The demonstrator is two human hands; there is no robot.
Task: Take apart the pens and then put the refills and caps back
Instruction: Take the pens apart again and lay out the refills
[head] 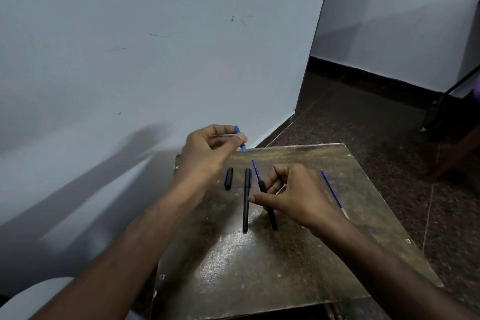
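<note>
Head view, hands (207,148) over table (298,254), loose refill (333,192), perhaps cap (228,178)

Pale blue walls (155,47) w/ scuffs, dark speckled floor (363,122), worn tabletop (298,254).

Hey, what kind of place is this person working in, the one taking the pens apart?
Probably a plain indoor room, perhaps a home or simple workspace. A worn, scuffed table stands by a bare pale blue wall, on a dark speckled stone floor with a dark skirting strip.
</note>
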